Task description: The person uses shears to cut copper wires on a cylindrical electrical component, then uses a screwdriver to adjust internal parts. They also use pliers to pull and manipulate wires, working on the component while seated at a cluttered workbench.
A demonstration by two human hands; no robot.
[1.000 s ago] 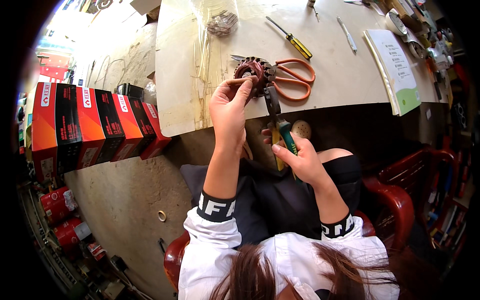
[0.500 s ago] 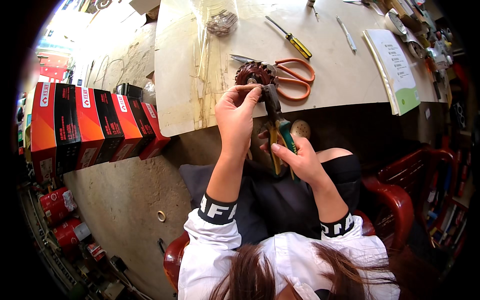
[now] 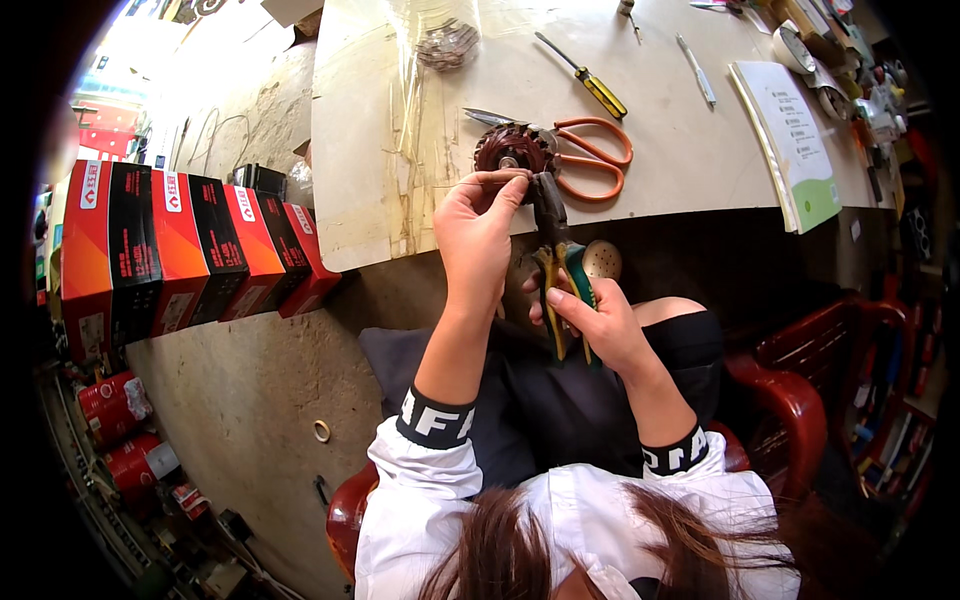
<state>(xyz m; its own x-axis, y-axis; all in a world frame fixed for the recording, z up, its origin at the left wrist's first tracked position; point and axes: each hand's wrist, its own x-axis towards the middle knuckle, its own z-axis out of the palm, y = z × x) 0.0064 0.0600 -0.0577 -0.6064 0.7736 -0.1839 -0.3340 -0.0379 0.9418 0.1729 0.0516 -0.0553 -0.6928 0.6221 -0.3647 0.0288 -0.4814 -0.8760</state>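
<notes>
- Broadly, a pale wooden worktable [image 3: 680, 170] is seen, its near edge above the seated person's lap.
- Orange-handled scissors [image 3: 590, 158] lie on the table, touching the coil's right side.
- A round dark-red wound copper coil [image 3: 512, 150] sits just inside the table's edge.
- Pliers with yellow and green handles [image 3: 560, 260] are gripped by the closed right hand [image 3: 605, 325], their nose raised to the coil.
- A thin wire end is pinched by the left hand [image 3: 475, 235] beside the coil.
- The wire is best kept taut and the handles squeezed steadily, so the winding is not disturbed.
</notes>
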